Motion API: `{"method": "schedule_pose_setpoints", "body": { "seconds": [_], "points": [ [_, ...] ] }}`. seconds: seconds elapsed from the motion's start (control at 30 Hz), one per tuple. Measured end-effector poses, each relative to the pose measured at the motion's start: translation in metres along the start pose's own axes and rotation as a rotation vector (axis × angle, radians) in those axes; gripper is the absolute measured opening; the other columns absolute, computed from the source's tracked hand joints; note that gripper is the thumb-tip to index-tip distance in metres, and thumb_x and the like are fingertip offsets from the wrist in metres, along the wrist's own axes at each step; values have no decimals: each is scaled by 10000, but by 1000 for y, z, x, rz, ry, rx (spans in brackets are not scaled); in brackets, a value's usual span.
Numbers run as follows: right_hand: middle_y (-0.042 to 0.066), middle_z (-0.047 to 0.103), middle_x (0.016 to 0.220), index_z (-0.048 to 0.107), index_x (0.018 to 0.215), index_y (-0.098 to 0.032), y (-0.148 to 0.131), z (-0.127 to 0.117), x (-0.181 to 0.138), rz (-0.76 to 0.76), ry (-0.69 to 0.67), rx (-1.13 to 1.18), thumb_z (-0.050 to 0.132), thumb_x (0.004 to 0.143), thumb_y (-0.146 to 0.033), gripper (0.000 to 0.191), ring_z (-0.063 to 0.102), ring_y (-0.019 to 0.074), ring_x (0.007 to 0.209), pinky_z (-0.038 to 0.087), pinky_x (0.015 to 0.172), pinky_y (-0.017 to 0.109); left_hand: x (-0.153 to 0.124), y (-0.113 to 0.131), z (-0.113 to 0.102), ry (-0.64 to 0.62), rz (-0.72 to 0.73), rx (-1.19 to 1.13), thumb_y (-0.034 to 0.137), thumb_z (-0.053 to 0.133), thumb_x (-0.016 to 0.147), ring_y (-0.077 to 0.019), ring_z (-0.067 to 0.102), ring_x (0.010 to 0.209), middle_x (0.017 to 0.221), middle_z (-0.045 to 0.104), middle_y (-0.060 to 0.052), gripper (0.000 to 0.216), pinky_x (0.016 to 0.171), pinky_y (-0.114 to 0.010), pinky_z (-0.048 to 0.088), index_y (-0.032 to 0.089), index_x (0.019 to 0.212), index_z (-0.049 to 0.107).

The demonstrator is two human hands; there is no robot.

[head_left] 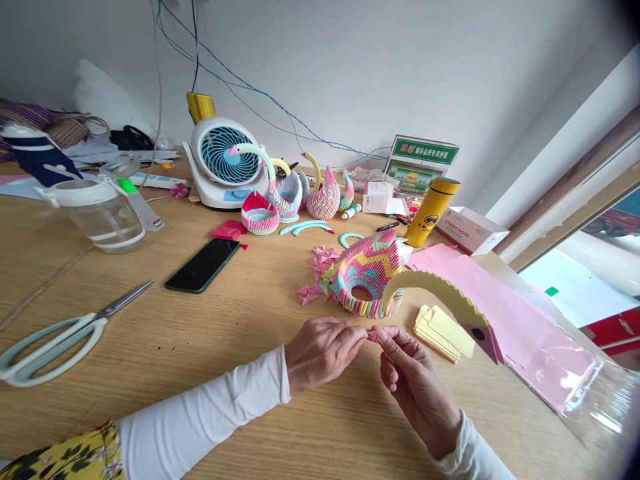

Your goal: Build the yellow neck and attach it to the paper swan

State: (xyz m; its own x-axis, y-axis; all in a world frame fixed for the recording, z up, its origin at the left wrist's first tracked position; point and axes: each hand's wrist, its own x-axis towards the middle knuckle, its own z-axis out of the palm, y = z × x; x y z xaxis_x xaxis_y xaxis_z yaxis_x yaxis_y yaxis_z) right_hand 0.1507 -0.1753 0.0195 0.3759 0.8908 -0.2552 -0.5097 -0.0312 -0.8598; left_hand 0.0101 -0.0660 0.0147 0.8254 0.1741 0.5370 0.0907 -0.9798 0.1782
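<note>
Between my two hands is a small folded pink paper piece (372,335), pinched from both sides just above the table. My left hand (327,353) is closed, its fingertips on the piece's left end. Thumb and forefinger of my right hand (407,373) grip the other end. Just beyond them lies a paper swan (367,267) made of many pink, yellow and blue folded pieces, its yellow neck (440,287) curving right to a pink head. Loose pink folded pieces (320,267) are heaped at its left. Yellow paper slips (443,333) lie stacked beside my right hand.
Scissors (75,333) and a phone (203,265) lie left. A water jug (103,213), a fan (227,160) and finished paper swans (323,193) stand behind. A yellow bottle (431,212), a sticky note box (470,230) and pink sheets (480,293) are right.
</note>
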Motion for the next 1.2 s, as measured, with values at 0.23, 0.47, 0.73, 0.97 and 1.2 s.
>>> {"method": "schedule_pose_setpoints", "body": {
  "seconds": [0.23,0.47,0.73,0.97,1.2],
  "points": [
    [-52,584,621,704,772,-147,0,3,-1,-5,-3,-14,883,639,-380,323,440,-1,375,365,324,92,4,0,-4,-58,-66,-139,176,363,957,-227,688,793,839,718,-100,274,836,-391,542,183,935,636],
    [-62,552,526,671,762,-146,3,6,-1,-4,-5,-48,873,647,-408,350,452,19,359,364,328,100,2,-1,-2,52,56,32,138,390,954,-142,671,669,750,714,-32,231,899,-342,545,168,913,615],
    [-24,618,655,698,840,-161,0,7,-5,-73,-58,-131,818,719,-443,330,505,36,438,408,385,123,6,11,0,107,-460,-652,233,554,872,-97,599,521,637,659,4,106,537,-204,483,157,819,605],
    [-15,620,601,757,967,-195,-2,6,-8,-53,-122,-52,823,733,-390,311,517,46,490,410,413,104,6,10,4,-58,-677,-1477,436,624,836,-69,510,428,629,627,-14,340,432,-188,399,102,901,630],
    [0,637,602,788,929,-220,-2,4,-5,-55,-178,-25,834,723,-367,257,524,46,484,406,401,96,1,9,8,-119,-749,-1845,385,696,790,-28,468,392,613,555,41,258,534,-215,467,134,794,637]
  ]
}}
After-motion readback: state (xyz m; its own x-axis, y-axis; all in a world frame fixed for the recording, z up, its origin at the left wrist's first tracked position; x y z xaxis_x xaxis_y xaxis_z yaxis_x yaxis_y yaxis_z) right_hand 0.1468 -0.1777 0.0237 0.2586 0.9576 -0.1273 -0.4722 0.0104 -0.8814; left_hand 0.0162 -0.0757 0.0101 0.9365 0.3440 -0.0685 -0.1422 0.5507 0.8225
